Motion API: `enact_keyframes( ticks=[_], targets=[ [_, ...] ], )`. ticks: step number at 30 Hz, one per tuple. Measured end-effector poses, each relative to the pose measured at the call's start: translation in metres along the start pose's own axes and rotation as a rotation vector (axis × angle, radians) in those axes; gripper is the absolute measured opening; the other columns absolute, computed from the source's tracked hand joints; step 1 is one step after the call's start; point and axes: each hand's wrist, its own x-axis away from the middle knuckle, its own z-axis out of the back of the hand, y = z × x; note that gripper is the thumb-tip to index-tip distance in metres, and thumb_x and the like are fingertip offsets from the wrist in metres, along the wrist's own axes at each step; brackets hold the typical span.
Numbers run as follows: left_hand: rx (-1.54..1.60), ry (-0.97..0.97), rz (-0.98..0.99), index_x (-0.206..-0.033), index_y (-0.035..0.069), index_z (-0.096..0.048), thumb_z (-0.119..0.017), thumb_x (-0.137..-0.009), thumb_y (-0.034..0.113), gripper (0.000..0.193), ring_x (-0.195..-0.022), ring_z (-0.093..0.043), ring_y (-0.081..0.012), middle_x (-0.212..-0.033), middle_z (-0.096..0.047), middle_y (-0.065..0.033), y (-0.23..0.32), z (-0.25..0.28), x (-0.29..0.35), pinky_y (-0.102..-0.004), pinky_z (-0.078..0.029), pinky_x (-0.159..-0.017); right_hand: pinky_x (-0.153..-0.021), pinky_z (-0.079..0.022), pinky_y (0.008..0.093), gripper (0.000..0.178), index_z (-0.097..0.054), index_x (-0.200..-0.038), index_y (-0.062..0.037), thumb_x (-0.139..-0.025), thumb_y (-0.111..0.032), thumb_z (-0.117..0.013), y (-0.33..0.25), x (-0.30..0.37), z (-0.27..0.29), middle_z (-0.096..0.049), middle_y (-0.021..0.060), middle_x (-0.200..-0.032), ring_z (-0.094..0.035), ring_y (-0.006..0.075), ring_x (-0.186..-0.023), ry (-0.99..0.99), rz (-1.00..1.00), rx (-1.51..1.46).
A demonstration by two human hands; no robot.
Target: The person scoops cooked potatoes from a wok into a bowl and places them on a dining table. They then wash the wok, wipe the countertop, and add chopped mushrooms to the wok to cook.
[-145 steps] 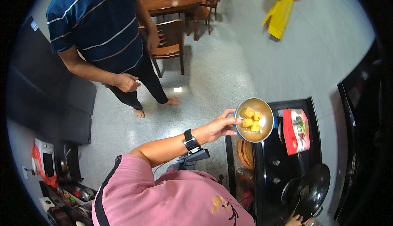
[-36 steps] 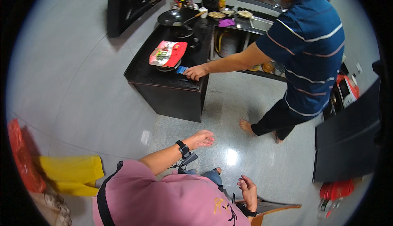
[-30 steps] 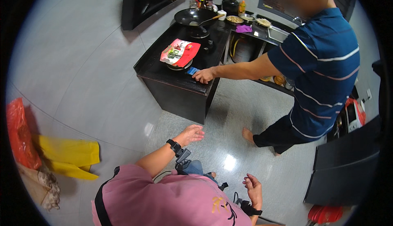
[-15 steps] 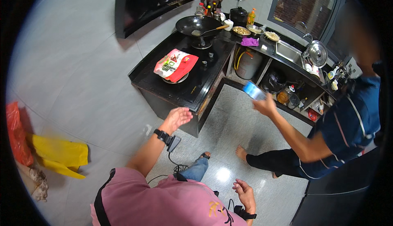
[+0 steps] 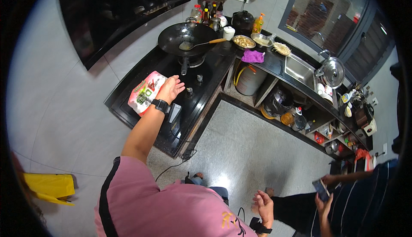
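Note:
My left hand (image 5: 171, 89) reaches over the black stove top (image 5: 176, 127), palm turned up and fingers stretched out, holding nothing. Beneath and beside it lies a red and white printed food bag (image 5: 148, 90), partly hidden by my wrist. Beyond the hand a black wok (image 5: 174, 39) rests on the back burner; a wooden-handled turner (image 5: 214, 41) lies across it. My right hand (image 5: 262, 207) hangs low by my body, fingers loosely bent and apart, with nothing in it. Both wrists wear black straps, and a cable trails from the left one.
At right a person (image 5: 360, 202) holds a dark flat phone-like object (image 5: 321, 190). Bowls of food (image 5: 243, 42), a purple cloth (image 5: 253, 57) and a sink (image 5: 300, 70) line the far counter. Below stand a gas cylinder (image 5: 250, 80) and an oil bottle (image 5: 288, 117).
My left hand has moved forward over the stove beside the bag. The view has shifted closer to the stove. The other person has moved away to the lower right. My right hand stays low.

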Motion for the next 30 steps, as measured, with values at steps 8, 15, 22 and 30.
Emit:
enact_keyframes(
  ticks=[8, 15, 22, 30],
  targets=[
    [0.001, 0.026, 0.024, -0.117, 0.0, -0.043, -0.045, -0.097, 0.012, 0.023, -0.105, -0.062, -0.0426, -0.112, -0.046, -0.0168, 0.009, -0.034, -0.063, -0.0492, -0.058, -0.081, -0.076, -0.05, 0.0279, 0.034, -0.056, -0.126, 0.0081, -0.097, -0.011, -0.058, -0.047, -0.144, 0.096, -0.068, 0.0093, -0.101, -0.065, 0.0165, -0.087, -0.018, -0.035, 0.018],
    [-0.062, 0.166, 0.048, -0.138, 0.007, -0.036, -0.049, -0.098, 0.014, 0.043, -0.109, -0.061, -0.0415, -0.123, -0.048, -0.0152, 0.017, -0.069, -0.036, -0.0506, -0.055, -0.089, -0.075, -0.051, 0.0272, 0.027, -0.061, -0.119, 0.0076, -0.097, -0.006, -0.055, -0.147, -0.346, 0.135, -0.066, 0.0049, -0.092, -0.062, 0.0126, -0.082, -0.306, 0.191, 0.224],
    [-0.436, 0.067, 0.105, -0.155, 0.012, -0.018, -0.057, -0.098, 0.023, 0.07, -0.109, -0.058, -0.0254, -0.137, -0.044, -0.0102, 0.029, -0.109, -0.013, -0.0417, -0.051, -0.093, -0.072, -0.047, 0.0242, 0.038, -0.058, -0.128, 0.0016, -0.099, -0.022, -0.059, -0.333, -0.54, 0.034, -0.063, 0.0007, -0.094, -0.059, 0.0096, -0.083, -0.523, 0.604, 0.346],
    [-0.302, -0.119, 0.349, -0.156, 0.017, 0.003, -0.063, -0.095, 0.028, 0.09, -0.112, -0.059, -0.03, -0.136, -0.045, -0.0155, 0.047, -0.114, -0.035, -0.0565, -0.048, -0.093, -0.094, -0.048, 0.0411, 0.041, -0.055, -0.13, -0.0015, -0.094, -0.021, -0.06, -0.506, -0.671, -0.17, -0.055, 0.0246, -0.127, -0.06, 0.0393, -0.108, -0.427, 1.268, 0.484]
  ],
)
